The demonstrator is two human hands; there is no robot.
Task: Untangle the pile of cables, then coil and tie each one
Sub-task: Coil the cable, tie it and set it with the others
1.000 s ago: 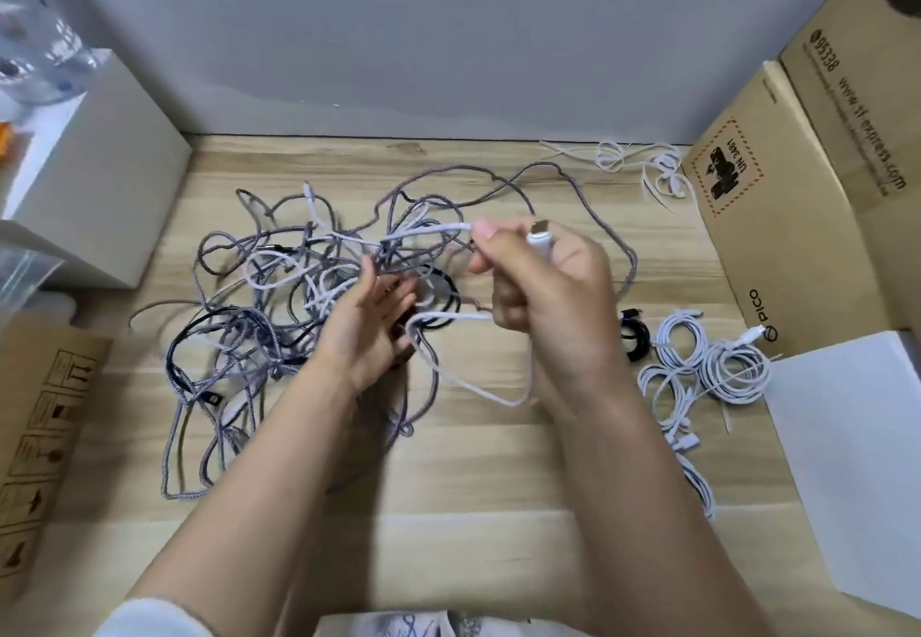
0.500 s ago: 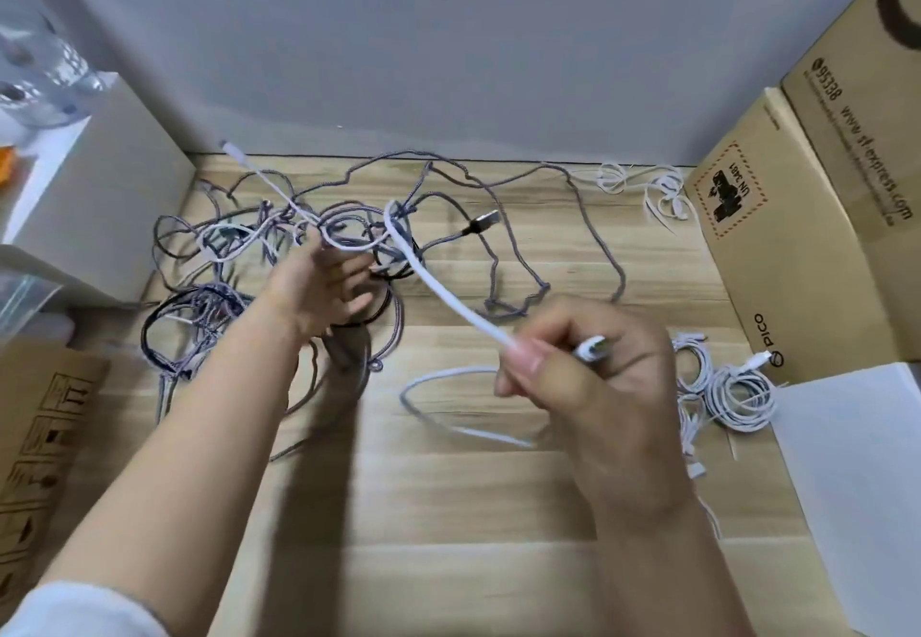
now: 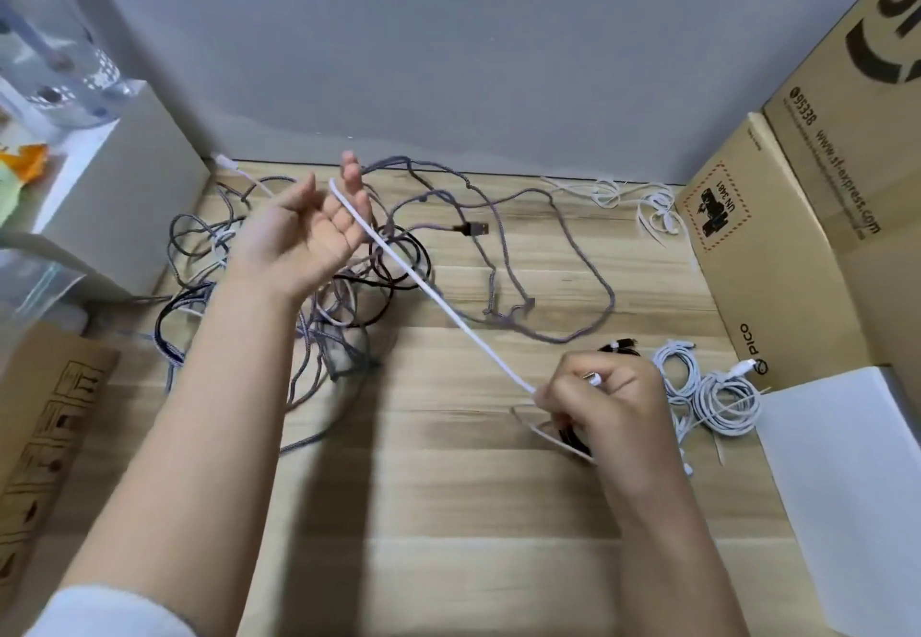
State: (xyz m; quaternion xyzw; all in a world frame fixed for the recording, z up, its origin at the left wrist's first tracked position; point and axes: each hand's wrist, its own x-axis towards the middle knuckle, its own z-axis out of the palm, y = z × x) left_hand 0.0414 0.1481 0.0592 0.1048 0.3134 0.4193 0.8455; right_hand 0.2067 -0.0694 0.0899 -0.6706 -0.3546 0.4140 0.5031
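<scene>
A tangled pile of grey, black and white cables (image 3: 349,287) lies on the wooden table (image 3: 448,512) at the back left. A white cable (image 3: 438,302) runs taut from my left hand (image 3: 309,222) down to my right hand (image 3: 603,402). My left hand is raised above the pile, palm up, fingers spread, and the cable passes over its fingers. Near the table's right side, my right hand pinches the cable's plug end, and a white loop hangs below it. A grey braided cable (image 3: 563,257) with a USB plug sprawls loose at the back.
Coiled white cables (image 3: 717,392) and a coiled black one (image 3: 620,347) lie at the right. Loose white ties (image 3: 643,203) sit at the back right. Cardboard boxes (image 3: 777,247) stand on the right, a white sheet (image 3: 847,487) lies in front of them, and a white box (image 3: 124,198) stands on the left.
My right hand has pulled the white cable's plug end toward me and to the right. My left hand has lifted off the pile and turned palm up, and the cable now runs straight.
</scene>
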